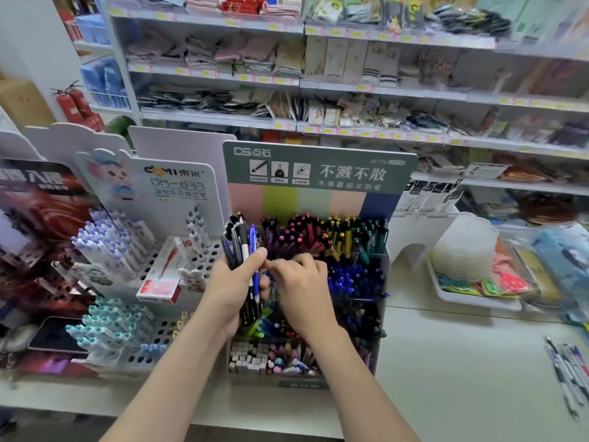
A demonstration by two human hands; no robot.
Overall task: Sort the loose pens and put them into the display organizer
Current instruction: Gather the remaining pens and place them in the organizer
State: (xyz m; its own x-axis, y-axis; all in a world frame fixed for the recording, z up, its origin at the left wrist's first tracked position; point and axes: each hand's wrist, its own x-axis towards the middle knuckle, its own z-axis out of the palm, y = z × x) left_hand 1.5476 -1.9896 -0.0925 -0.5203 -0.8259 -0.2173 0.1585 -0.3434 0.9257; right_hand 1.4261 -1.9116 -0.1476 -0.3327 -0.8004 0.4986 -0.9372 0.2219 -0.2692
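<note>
Shop counter (pixel 446 362) | your left hand (pixel 234 285) grips pen bundle (pixel 243 245) | right hand (pixel 302 290) curled against it, hold unclear | draw one pen, match its colour slot in display organizer (pixel 318 154).

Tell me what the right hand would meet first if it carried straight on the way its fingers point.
Probably the bundle of pens gripped in the left hand: the fingers of the right hand point leftward at it, almost touching. Blur hides whether they already do.
</note>
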